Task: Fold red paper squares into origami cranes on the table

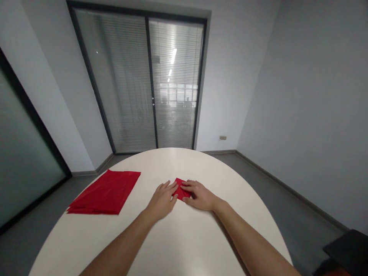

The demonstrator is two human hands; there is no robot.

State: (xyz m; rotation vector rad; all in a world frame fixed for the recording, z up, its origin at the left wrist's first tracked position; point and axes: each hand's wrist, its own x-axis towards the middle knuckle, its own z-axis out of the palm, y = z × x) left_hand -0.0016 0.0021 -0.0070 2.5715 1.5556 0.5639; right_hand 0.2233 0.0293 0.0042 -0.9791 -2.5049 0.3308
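Observation:
A small folded red piece [181, 189] lies on the white round table [184, 237] in front of me. My left hand [163, 198] rests flat on the table with its fingers stretched out, fingertips touching the piece's left edge. My right hand [198, 194] lies flat too, its fingers pressing on the piece's right side and covering part of it. Neither hand grips anything.
A stack of larger red sheets [106, 191] lies on the table's left side. Beyond the table are glass sliding doors with blinds [149, 84], grey walls and a grey floor. A dark object [349, 249] sits at the lower right.

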